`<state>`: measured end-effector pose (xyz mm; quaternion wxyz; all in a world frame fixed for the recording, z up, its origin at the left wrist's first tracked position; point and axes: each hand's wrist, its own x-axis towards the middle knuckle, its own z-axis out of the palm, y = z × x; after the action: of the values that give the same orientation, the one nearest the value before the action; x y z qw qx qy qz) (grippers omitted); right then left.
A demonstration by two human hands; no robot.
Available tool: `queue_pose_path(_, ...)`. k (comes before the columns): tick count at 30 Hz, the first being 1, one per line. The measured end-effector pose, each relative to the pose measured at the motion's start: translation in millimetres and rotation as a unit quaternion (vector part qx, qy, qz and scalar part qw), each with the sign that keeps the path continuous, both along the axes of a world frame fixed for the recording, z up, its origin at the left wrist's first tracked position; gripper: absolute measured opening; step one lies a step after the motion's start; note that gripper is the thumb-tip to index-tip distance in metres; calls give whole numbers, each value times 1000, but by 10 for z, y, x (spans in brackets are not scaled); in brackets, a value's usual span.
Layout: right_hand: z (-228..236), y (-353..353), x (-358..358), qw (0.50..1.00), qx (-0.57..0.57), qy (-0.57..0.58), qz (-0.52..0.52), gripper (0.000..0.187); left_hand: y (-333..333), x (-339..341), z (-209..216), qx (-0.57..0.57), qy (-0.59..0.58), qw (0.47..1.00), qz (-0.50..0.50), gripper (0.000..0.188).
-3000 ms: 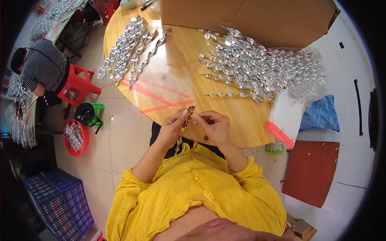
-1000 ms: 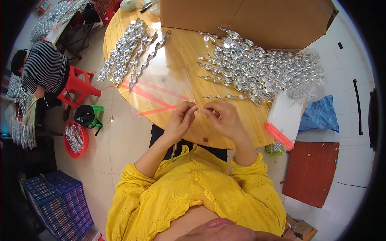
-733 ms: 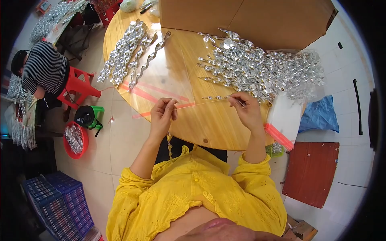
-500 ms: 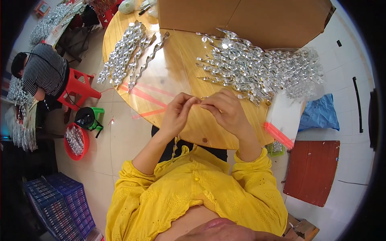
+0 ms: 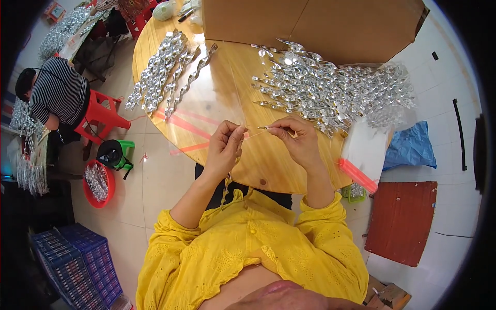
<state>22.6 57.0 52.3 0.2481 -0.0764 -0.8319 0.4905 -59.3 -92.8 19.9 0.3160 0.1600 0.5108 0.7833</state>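
Over the near part of the table my left hand [image 5: 225, 149] is closed, thumb and fingertips pinched. A twisted silver strip [image 5: 225, 192] shows at its lower side and hangs past the table edge, partly hidden by the hand. My right hand [image 5: 299, 144], a short way to the right, pinches a small shiny metal piece [image 5: 263, 127] between thumb and forefinger. A fine pale thread [image 5: 253, 136] runs between the two hands; how it is fastened is too small to tell.
Bundles of twisted silver strips [image 5: 161, 77] lie at the table's left; a larger pile [image 5: 325, 90] lies right, before a cardboard box [image 5: 310, 26]. Pink ribbon [image 5: 188, 124] crosses the wooden table [image 5: 268, 165]. A co-worker [image 5: 59, 88] sits far left. Blue crates [image 5: 77, 258] stand lower left.
My hands were together, fingertips nearly touching. Now they are apart, with the thread and the small metal piece visible between them.
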Motion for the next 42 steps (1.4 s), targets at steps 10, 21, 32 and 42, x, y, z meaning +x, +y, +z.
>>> queue_pose_path(10,333,-31,-50,951,261,145,82,15,57,-11,253,-17,176,983,-41,15)
queue_pose_path(21,326,-20,-68,983,100,102,115,10,40,9,308,-73,184,973,-122,13)
queue_pose_path(32,139,-101,-36,982,-115,150,10,20,10,-77,228,-5,84,987,-135,9)
queue_pose_path(42,-320,-85,-16,980,-66,177,-56,23,-114,-169,13,45,-157,980,-115,12)
